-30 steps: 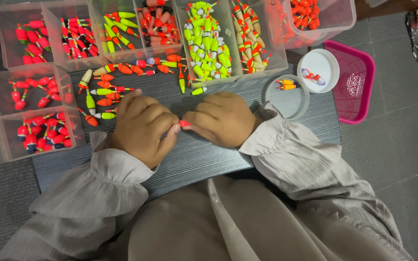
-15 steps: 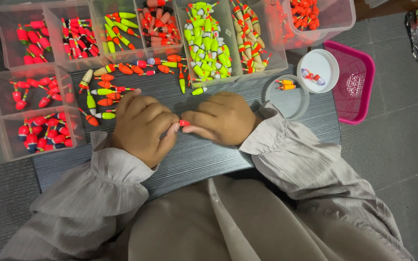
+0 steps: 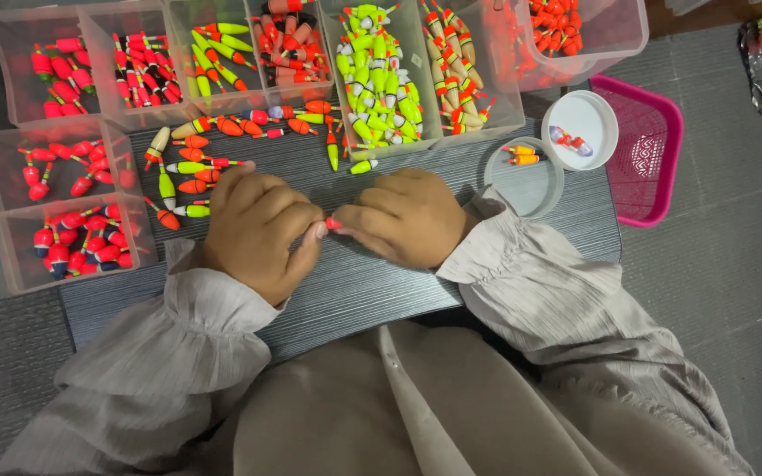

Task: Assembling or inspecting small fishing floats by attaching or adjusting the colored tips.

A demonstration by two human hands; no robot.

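My left hand [image 3: 260, 227] and my right hand [image 3: 406, 216] meet knuckles-up over the dark grey board [image 3: 381, 282]. Between their fingertips sits a small red fishing float [image 3: 334, 224], pinched from both sides; most of it is hidden by the fingers. Loose floats [image 3: 189, 167] in orange, yellow and green lie scattered on the board just beyond my left hand.
Clear plastic bins [image 3: 381, 79] full of red, orange and green floats line the far edge; two more bins [image 3: 55, 207] stand at the left. A round clear tub [image 3: 526, 176] and its white lid [image 3: 582, 128] sit at right, beside a pink basket [image 3: 650, 159].
Both hands stay pressed together on the float; only the fingers shift slightly.
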